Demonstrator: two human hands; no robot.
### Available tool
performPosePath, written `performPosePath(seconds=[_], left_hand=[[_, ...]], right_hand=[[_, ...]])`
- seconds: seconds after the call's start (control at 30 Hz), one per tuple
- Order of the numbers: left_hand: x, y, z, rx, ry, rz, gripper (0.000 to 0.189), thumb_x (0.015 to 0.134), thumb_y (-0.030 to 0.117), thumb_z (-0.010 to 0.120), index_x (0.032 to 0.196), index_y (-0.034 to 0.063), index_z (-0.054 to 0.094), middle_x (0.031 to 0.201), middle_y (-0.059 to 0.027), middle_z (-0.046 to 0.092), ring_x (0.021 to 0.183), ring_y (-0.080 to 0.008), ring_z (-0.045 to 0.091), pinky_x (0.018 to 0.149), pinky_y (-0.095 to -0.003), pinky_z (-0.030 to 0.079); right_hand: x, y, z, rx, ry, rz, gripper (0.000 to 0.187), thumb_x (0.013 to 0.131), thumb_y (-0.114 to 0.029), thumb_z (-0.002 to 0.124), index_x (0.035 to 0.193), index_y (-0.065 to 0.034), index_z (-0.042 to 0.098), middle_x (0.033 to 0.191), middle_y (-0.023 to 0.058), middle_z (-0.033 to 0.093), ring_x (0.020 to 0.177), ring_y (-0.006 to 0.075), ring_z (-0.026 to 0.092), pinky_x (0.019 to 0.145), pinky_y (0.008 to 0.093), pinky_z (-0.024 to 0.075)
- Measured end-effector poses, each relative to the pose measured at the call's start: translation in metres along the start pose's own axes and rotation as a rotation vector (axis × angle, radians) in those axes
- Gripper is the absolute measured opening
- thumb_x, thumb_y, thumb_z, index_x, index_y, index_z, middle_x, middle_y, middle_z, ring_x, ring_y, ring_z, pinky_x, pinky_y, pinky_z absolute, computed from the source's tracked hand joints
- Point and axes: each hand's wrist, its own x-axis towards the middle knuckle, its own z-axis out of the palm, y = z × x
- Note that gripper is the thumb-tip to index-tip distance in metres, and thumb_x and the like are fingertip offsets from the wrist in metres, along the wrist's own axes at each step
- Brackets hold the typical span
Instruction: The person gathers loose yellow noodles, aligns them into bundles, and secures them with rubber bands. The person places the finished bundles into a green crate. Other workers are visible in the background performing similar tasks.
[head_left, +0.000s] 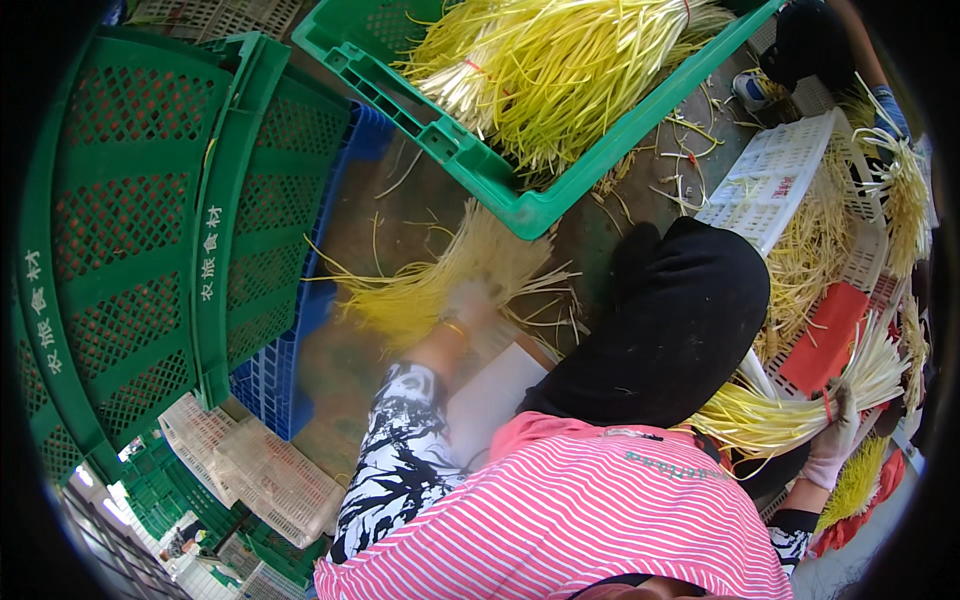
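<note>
My left hand (471, 298), gloved and blurred by motion, grips a loose bunch of yellow chives (405, 292) low over the floor. Its yellow leaves point left and its pale stems fan up and right. Far to the right, my right hand (834, 442), in a pale glove, is closed around a second bunch of yellow chives (772, 420) near a red band. The white stem ends of that bunch point up and right. Ahead stands a green plastic crate (555, 202) holding banded bunches of yellow chives (570, 82).
Green crates (135, 217) stand at left beside a blue plastic pallet (274, 375). White baskets (772, 180) with loose chives and a red block (823, 337) are at right, near another person's arm (862, 45). Stem scraps (682, 161) litter the floor. White crates (277, 480) lie lower left.
</note>
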Motion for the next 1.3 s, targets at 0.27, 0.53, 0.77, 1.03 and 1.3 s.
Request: performPosePath(seconds=[0.27,0.53,0.77,1.03,1.3], left_hand=[[-0.029,0.004,-0.006,-0.195,0.036,0.078,0.043,0.091,0.046,0.054,0.128,0.0250,0.062,0.152,-0.0104,0.040,0.132,-0.0405,0.042,0.107,-0.0474,0.038],[-0.028,0.008,-0.007,-0.174,-0.039,0.097,0.053,0.086,0.043,0.062,0.134,0.0217,0.056,0.152,-0.0099,0.036,0.134,-0.0421,0.039,0.108,-0.0454,0.038],[-0.050,0.029,-0.031,-0.188,0.333,-0.076,0.063,0.085,0.043,0.064,0.137,0.0089,0.052,0.148,-0.0220,0.038,0.134,-0.0419,0.039,0.108,-0.0454,0.038],[-0.061,0.045,-0.040,-0.259,0.023,0.101,0.050,0.085,0.034,0.062,0.128,0.0065,0.060,0.127,-0.0225,0.060,0.115,-0.0366,0.059,0.098,-0.0430,0.046],[-0.138,0.154,-0.152,-0.875,0.885,0.772,0.042,0.081,-0.011,0.049,0.119,-0.0016,0.064,0.120,-0.0161,0.064,0.114,-0.0241,0.061,0.097,-0.0322,0.048]], right_hand=[[0.005,0.008,-0.008,0.020,-0.007,-0.038,0.035,0.099,-0.028,0.056,0.108,0.0041,0.065,0.095,0.0079,0.067,0.081,0.0176,0.064,0.076,0.0291,0.0509],[0.003,0.015,-0.015,0.092,-0.055,-0.041,0.033,0.099,-0.026,0.058,0.109,0.0049,0.065,0.097,0.0081,0.067,0.085,0.0188,0.064,0.079,0.0310,0.0517],[0.001,0.019,-0.012,0.158,-0.033,-0.057,0.033,0.098,-0.025,0.058,0.110,0.0047,0.064,0.100,0.0091,0.067,0.085,0.0191,0.064,0.080,0.0309,0.0513],[-0.009,0.010,0.003,0.280,-0.132,-0.057,0.035,0.099,-0.028,0.055,0.107,0.0043,0.064,0.096,0.0108,0.067,0.083,0.0221,0.065,0.078,0.0338,0.0527],[-0.018,-0.004,0.017,0.561,-0.244,-0.098,0.043,0.090,-0.022,0.065,0.124,0.0008,0.055,0.094,0.0121,0.067,0.080,0.0265,0.068,0.074,0.0417,0.0580]])
